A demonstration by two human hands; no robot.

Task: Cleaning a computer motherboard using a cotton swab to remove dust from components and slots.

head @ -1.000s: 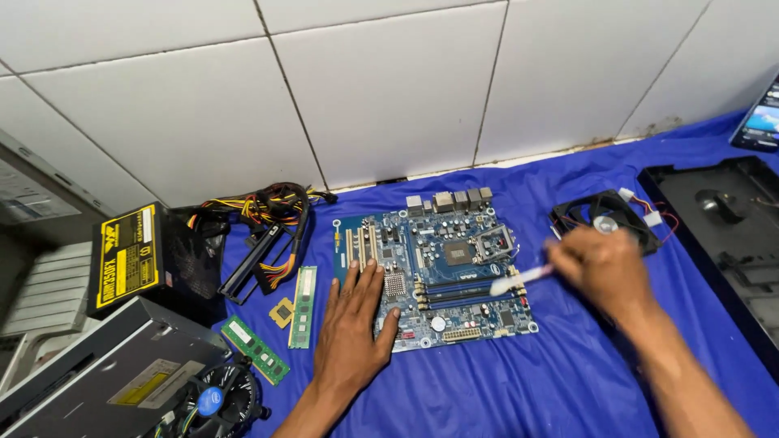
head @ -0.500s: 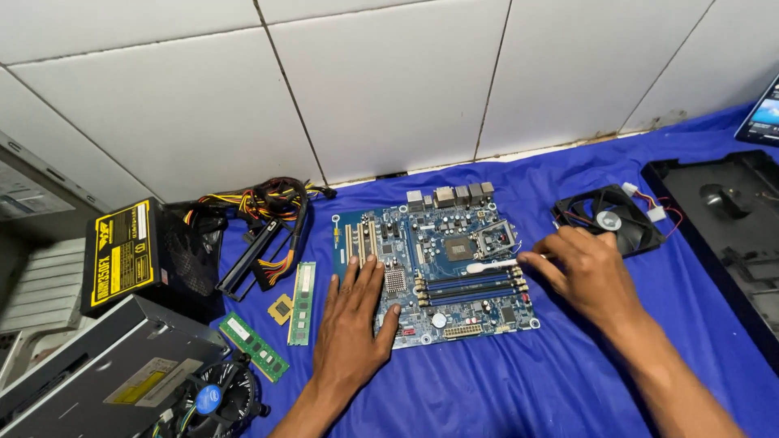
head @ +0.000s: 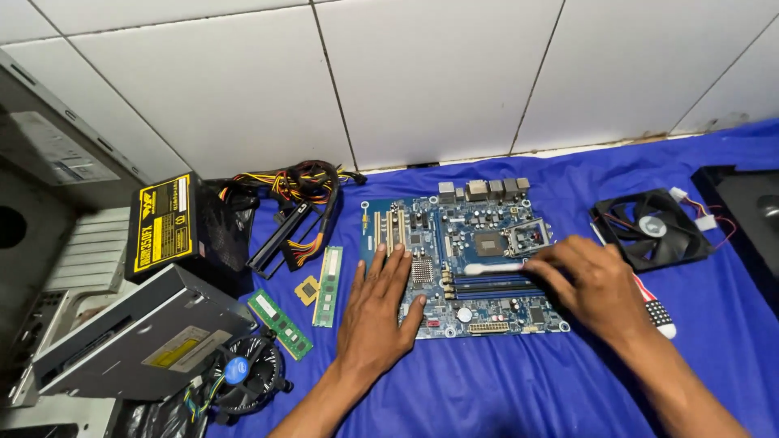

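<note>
PSU (head: 166,223), case fan (head: 652,227), RAM sticks (head: 328,276), CPU cooler (head: 242,375) nearby

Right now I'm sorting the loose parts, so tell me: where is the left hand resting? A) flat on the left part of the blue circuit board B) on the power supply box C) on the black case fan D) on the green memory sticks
A: the left hand lies palm down on the circuit board's left part, fingers spread.

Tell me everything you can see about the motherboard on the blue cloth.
The motherboard is a blue, roughly square circuit board lying flat on the blue cloth near the tiled wall. It shows cream expansion slots, dark memory slots, an open processor socket and metal ports along its far edge. The left hand presses flat on its near-left part; the right hand holds a white tool against its middle.
</note>
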